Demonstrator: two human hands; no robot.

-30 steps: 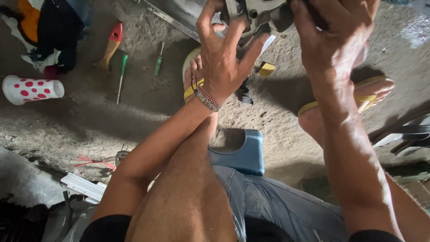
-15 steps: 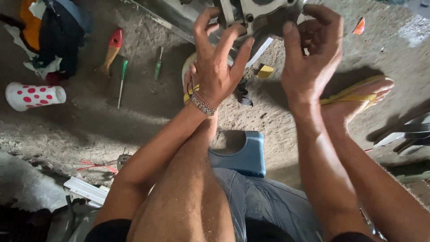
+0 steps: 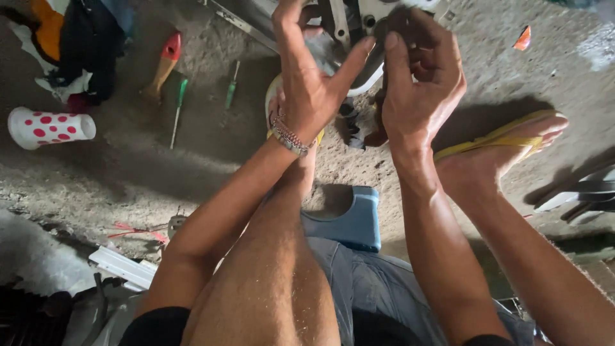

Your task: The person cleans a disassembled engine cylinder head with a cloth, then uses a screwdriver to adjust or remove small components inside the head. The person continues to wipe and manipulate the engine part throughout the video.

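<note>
Head view. The left hand [image 3: 307,83] rests against a grey metal machine part [image 3: 359,25] at the top edge, fingers spread apart and thumb stretched toward the right hand [image 3: 419,83], whose fingers curl together on the part's dark underside. The part hangs above a rough, dusty concrete floor [image 3: 192,166]. On the floor lie a white cup with red dots [image 3: 48,128], two green-handled screwdrivers [image 3: 178,106], a wooden-handled tool [image 3: 160,67], a blue stool [image 3: 355,221] and yellow sandals [image 3: 506,138].
</note>
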